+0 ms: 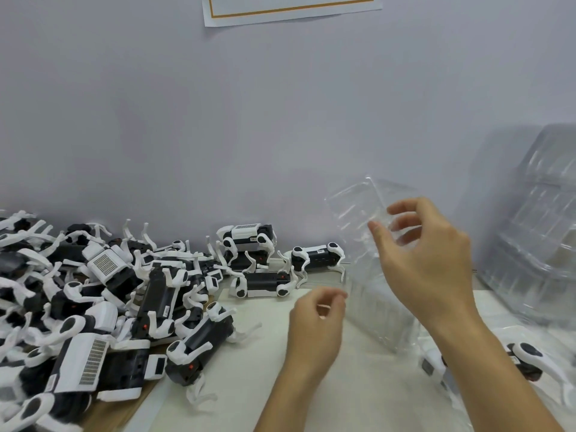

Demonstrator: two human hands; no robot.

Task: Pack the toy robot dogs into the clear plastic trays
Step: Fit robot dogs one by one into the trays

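Note:
A clear plastic tray [378, 313] stands half open on the pale table, its upper flap [350, 207] raised toward the wall. My right hand [427, 260] pinches that flap between thumb and fingers. At the tray's lower left edge my left hand [314, 328] has curled fingers and seems to pinch the rim. Several black-and-white toy robot dogs [103, 300] lie in a heap on the left, and one dog [318, 257] stands by the wall just left of the tray.
A tall stack of clear trays [536, 219] leans against the wall at the right. Another dog [526, 357] lies in clear plastic at the lower right, partly behind my right forearm. A sheet of paper [290, 10] hangs on the wall.

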